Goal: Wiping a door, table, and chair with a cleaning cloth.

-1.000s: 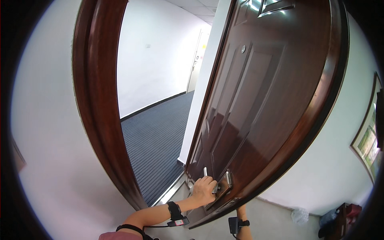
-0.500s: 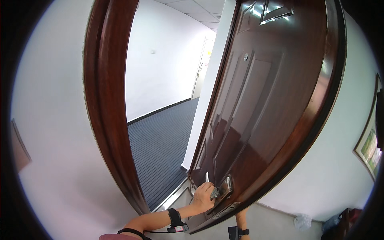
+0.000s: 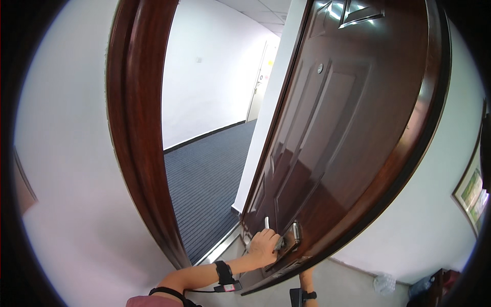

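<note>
A dark brown panelled door (image 3: 327, 153), glossy and standing open, fills the middle and right. My left hand (image 3: 264, 248) is closed around the metal door handle (image 3: 266, 222), whose bright end sticks out above the fingers. Just right of that hand, a shiny metal lock plate (image 3: 295, 234) is set on the door face. My right hand (image 3: 307, 279) is on the other side of the door, close to its lower edge; the door covers its fingers, so what they touch is hidden. Straps with small black devices sit on both wrists.
Left of the opening stands a dark wooden door frame (image 3: 135, 117) against a white wall (image 3: 66, 128). Blue-grey striped carpet (image 3: 204, 179) lies beyond the threshold. At the right are a framed picture (image 3: 470, 194), a clear plastic bag (image 3: 383, 284) and dark red furniture (image 3: 445, 286).
The view has shifted slightly, so the door appears a little farther right. My left hand keeps its hold on the door handle, and my right hand stays behind the door.
</note>
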Demonstrator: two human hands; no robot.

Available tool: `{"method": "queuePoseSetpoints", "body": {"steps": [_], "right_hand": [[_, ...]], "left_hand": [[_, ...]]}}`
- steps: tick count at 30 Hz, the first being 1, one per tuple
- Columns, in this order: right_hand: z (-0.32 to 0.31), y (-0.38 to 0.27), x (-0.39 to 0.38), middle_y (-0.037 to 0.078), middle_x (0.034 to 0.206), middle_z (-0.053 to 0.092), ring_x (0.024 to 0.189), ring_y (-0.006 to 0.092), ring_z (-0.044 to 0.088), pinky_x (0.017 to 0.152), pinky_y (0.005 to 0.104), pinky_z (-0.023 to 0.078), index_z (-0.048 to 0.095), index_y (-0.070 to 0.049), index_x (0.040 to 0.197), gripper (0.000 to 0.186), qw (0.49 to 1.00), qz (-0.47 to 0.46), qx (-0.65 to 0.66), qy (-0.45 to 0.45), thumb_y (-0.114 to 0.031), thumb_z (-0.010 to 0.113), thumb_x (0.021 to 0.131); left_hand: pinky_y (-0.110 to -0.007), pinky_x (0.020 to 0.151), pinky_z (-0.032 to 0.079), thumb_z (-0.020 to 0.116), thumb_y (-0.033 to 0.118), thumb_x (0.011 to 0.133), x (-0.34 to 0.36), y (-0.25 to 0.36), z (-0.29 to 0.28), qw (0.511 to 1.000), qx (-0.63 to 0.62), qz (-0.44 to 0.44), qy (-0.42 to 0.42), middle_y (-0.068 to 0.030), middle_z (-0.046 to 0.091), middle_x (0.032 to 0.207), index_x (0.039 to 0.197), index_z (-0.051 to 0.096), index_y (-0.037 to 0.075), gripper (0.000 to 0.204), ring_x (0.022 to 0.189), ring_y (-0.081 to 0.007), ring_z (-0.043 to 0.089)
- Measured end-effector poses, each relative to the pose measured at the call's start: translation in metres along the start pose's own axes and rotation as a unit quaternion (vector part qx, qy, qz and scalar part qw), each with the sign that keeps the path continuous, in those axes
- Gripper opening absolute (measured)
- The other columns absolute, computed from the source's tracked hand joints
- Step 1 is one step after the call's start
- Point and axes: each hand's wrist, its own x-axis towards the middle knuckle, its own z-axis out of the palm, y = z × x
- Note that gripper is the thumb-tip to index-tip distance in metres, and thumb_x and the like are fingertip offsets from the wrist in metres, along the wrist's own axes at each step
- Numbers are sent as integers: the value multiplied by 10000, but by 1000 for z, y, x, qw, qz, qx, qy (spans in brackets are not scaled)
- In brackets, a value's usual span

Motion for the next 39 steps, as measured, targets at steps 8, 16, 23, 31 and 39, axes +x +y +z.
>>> {"method": "queuePoseSetpoints", "body": {"steps": [8, 16, 23, 31, 39], "right_hand": [[-37, 89, -127, 58, 861, 553, 808, 155, 546, 734, 258, 439, 454, 30, 1128, 374, 915, 328, 234, 19, -132, 565, 810], [-6, -58, -155, 109, 1070, 541, 962, 192, 549, 789, 307, 481, 439, -2, 1162, 421, 811, 352, 320, -340, -104, 622, 796], [-11, -69, -146, 83, 1013, 554, 924, 144, 513, 773, 271, 430, 486, -17, 1113, 332, 795, 426, 113, -416, -125, 588, 816], [-30, -75, -147, 68, 979, 612, 865, 150, 590, 750, 278, 478, 537, 11, 1101, 401, 721, 552, 327, -261, -175, 670, 772], [-63, -115, -128, 90, 1089, 572, 967, 210, 572, 849, 330, 459, 446, 6, 1208, 565, 705, 566, 350, -247, -119, 689, 714]], "left_hand": [[-373, 871, 406, 559, 65, 793, -85, -12, -5, 961, -275, -28, 5, -150, 433, 1196, 1197, 382, -11, 447, 1021, -312, 504], [-298, 816, 411, 541, 249, 869, -158, -39, 22, 824, -453, -162, -298, -97, 548, 1004, 1159, 453, 9, 387, 900, -185, 526], [-299, 865, 387, 563, 230, 848, -158, -43, 26, 789, -464, -166, -367, -114, 538, 1054, 1240, 382, 19, 481, 982, -187, 514], [-261, 785, 413, 517, 34, 693, -157, -47, 15, 817, -452, -110, -340, -119, 550, 1031, 1250, 371, 14, 576, 890, -171, 536], [-323, 665, 448, 527, 36, 733, -100, -37, -23, 834, -371, -75, -401, -152, 579, 835, 1146, 483, 18, 416, 709, -234, 576]]}}
